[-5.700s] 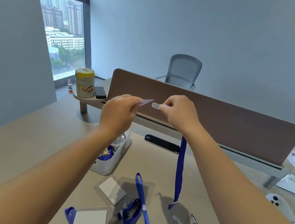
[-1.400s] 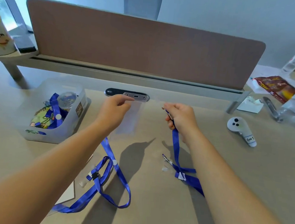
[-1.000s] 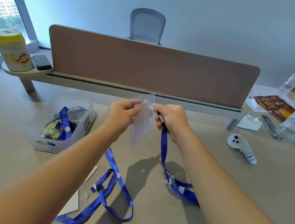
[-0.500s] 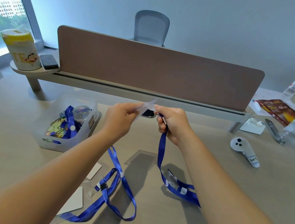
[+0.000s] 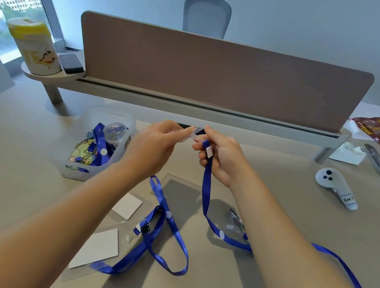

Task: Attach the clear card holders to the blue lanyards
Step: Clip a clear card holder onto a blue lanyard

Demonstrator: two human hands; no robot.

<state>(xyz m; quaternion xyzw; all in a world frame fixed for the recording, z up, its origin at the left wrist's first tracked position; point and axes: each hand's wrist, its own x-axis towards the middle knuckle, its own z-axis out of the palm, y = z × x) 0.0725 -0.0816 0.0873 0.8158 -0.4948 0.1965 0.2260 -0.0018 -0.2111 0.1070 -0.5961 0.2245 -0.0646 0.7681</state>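
Above the beige desk (image 5: 293, 226), just in front of the brown divider panel (image 5: 215, 75), the left hand (image 5: 153, 144) pinches a light, flimsy, slippery clear plastic card holder (image 5: 193, 136) by its top edge while the right hand (image 5: 220, 156) closes on the limp blue ribbon lanyard (image 5: 206, 188) beside its clip.

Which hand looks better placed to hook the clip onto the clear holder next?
Probably the right hand: it already grips the lanyard at its clip end, right beside the holder. The left hand only pinches the holder steady.
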